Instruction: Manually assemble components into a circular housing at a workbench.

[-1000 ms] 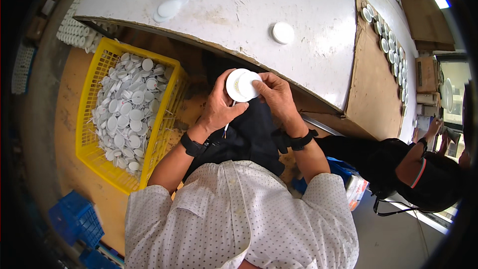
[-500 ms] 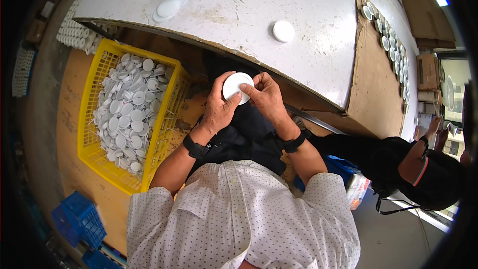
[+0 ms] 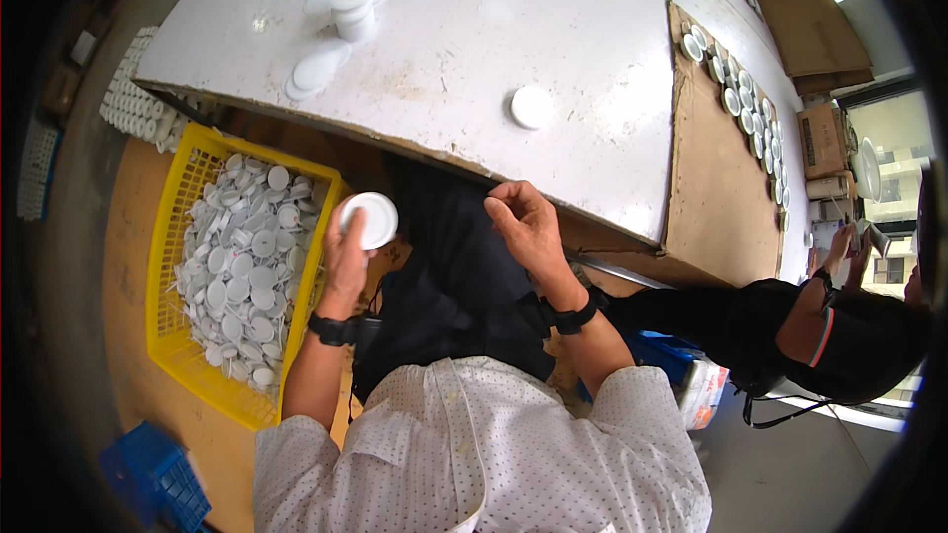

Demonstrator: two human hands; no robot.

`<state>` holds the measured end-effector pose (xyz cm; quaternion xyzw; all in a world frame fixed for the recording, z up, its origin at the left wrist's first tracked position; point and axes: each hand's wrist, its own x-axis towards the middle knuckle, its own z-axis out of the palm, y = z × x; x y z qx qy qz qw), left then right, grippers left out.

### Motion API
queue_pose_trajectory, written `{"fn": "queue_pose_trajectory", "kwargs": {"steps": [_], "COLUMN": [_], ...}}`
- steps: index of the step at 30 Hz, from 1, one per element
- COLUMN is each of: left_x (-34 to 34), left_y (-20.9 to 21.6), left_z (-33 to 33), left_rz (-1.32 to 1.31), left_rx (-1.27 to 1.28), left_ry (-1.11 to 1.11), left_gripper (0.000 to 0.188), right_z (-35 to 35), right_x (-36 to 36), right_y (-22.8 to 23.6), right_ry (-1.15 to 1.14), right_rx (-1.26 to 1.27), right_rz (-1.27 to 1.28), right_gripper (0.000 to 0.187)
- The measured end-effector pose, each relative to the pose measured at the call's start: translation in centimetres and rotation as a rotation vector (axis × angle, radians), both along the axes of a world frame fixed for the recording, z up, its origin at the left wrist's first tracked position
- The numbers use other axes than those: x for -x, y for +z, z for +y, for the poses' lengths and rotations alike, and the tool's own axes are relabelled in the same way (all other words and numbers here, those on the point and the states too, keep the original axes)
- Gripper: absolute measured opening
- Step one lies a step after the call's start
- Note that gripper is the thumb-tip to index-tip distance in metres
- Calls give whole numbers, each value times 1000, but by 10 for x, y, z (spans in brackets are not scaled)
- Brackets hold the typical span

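My left hand (image 3: 346, 255) grips a white round plastic lid-like disc (image 3: 379, 221) with a raised rim. It is beside the right edge of the yellow basket (image 3: 334, 222), above my lap. Apart from it, my right hand (image 3: 530, 229) hovers near the table edge with its fingers curled in and the thumb close to the index finger; nothing shows in it. Inside the basket lies a heap of small white round pieces (image 3: 237, 271), some with thin stems. Another white disc (image 3: 532, 107) rests alone on the white table (image 3: 434, 79).
Stacked white discs (image 3: 354, 15) and thin flat ones (image 3: 318, 69) are at the table's far left. On the right, a cardboard sheet (image 3: 706, 163) bears rows of white round pieces (image 3: 748, 114). A person in black (image 3: 750, 336) works at my right. A blue crate (image 3: 158, 469) stands lower left.
My hands have parted. The left has carried the disc leftward to the basket's edge, and the right has let go of it. The view has shifted slightly.
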<state>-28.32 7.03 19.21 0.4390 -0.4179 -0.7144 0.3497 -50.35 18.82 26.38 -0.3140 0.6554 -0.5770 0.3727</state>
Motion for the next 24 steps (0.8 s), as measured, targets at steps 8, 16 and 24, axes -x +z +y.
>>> {"fn": "queue_pose_trajectory", "kwargs": {"steps": [8,16,24], "left_x": [-216,-318,-211], "left_y": [-100,-143,-155], "left_z": [-106,-94,-44], "left_rz": [-112,-686,-615], "left_rx": [-163,-114,46], "left_ry": [489,829,475], "left_gripper": [44,61,38], "right_z": [19,19,22], "right_x": [67,73,82], "right_y": [9,3,27], "right_ry": [-328,-341,-324], "right_rx": [31,40,-20], "right_rz": [247,168,252], "right_gripper": [9,11,19]}}
